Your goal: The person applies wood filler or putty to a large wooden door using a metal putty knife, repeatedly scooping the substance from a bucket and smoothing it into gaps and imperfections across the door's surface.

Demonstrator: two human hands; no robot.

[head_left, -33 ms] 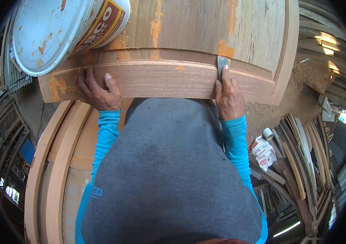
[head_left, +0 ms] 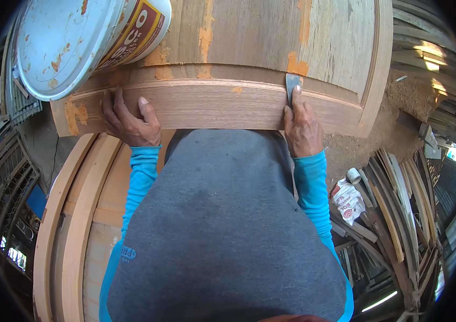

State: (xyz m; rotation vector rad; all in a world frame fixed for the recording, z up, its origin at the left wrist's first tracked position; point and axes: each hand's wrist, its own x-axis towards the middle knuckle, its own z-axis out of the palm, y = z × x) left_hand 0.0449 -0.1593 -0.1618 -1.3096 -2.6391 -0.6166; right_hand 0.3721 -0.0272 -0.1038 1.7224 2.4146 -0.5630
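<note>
Scrap wood [head_left: 406, 209] heaped off right. Right hand [head_left: 304, 127] has its fingers closed round a putty knife [head_left: 294, 82], blade on the wooden panel [head_left: 201, 109] by orange filler [head_left: 297, 65]; left hand [head_left: 131, 121] rests there, fingers loosely apart, empty.

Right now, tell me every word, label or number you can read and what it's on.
I won't copy wording, but print shows here:
White bucket: large pale letters on a red and yellow label, partly out of view.
White plastic bag: red print, crumpled, only partly legible.
Grey shirt: blue emblem, too small to read fully.
</note>
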